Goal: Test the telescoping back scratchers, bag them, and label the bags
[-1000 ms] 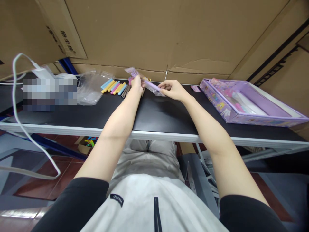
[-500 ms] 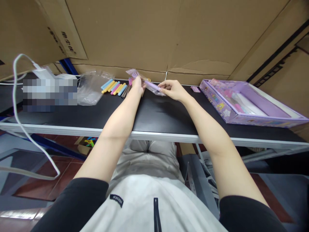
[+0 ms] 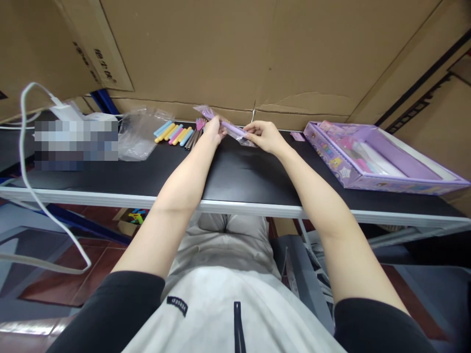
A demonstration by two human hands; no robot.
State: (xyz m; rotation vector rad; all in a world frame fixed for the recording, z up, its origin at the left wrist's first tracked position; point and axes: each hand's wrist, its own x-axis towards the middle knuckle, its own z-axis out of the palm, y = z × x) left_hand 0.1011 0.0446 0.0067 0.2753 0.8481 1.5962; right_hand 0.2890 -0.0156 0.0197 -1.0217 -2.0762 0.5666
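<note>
A long purple fork-shaped piece in a clear plastic wrapper [image 3: 233, 129] slants above the back of the black table. My left hand [image 3: 215, 130] is closed on it near its pronged end. The lower right end of the wrapper is pinched between the thumb and fingers of my right hand [image 3: 265, 137]. Several forks with pink heads and dark handles [image 3: 192, 140] lie beside my left hand and are partly hidden by it. To their left is a row of blue, yellow and pink sticks [image 3: 175, 132].
A crumpled clear plastic bag [image 3: 138, 137] lies left of the sticks. On the right stands an open purple box [image 3: 397, 185] with wrapped pieces inside, near a small pink card [image 3: 297, 136]. A white cable [image 3: 24, 147] loops at the left. Cardboard [image 3: 228, 54] walls the back.
My left hand has shifted slightly right and down along the wrapped piece, showing more of its pronged end. My right hand keeps its pinch almost unmoved.
</note>
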